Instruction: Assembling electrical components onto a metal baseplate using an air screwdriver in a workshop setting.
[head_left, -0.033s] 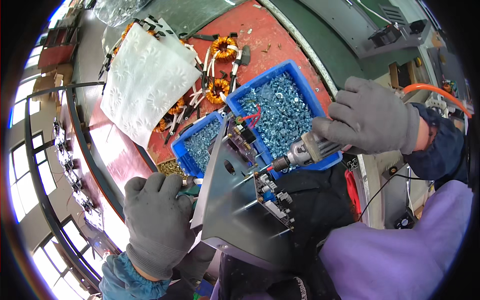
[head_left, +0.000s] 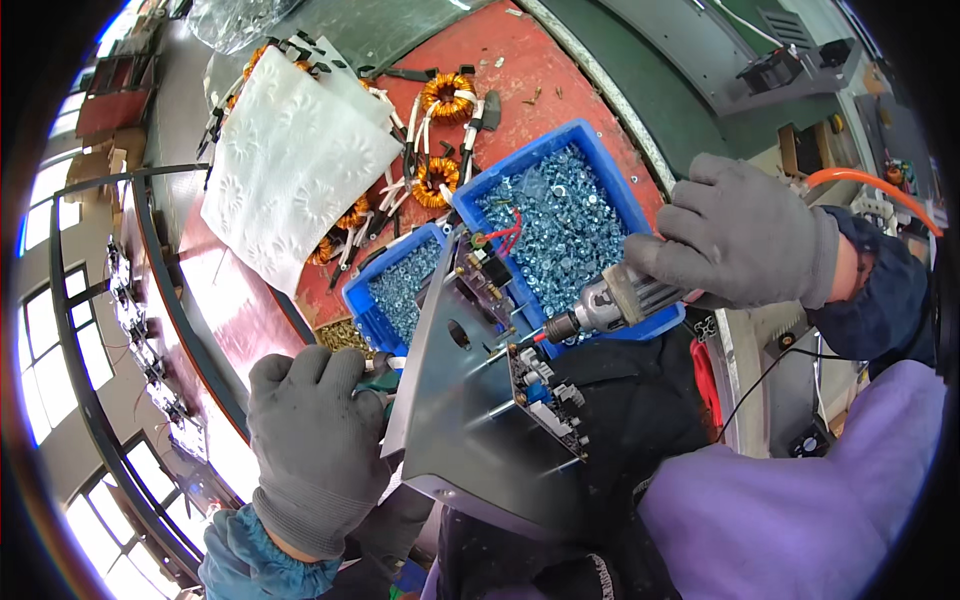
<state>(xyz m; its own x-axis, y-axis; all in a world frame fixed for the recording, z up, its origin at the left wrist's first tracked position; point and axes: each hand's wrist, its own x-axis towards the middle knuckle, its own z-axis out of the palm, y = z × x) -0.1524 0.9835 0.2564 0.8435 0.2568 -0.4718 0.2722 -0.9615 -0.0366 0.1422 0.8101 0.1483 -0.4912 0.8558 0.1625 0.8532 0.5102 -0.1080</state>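
Observation:
My right hand (head_left: 735, 235), in a grey glove, is closed round a metal power screwdriver (head_left: 605, 305). Its red-tipped bit points at a threaded stud on a bent grey metal panel (head_left: 450, 430), close to a circuit board (head_left: 550, 400) with white connectors. A second circuit board (head_left: 485, 285) with red wires is farther up the panel. My left hand (head_left: 310, 440), also gloved, is closed beside the panel's left edge. A green and metal piece (head_left: 380, 378) shows at its fingertips, mostly hidden, so what it grips is unclear.
Behind the panel, a large blue bin (head_left: 625, 195) and a small blue bin (head_left: 365, 325) hold blue-silver fasteners. Copper-wound coils (head_left: 447, 98) and white sheeting (head_left: 300, 160) lie on the red tabletop (head_left: 545, 60). An orange hose (head_left: 875, 182) runs right of my right hand.

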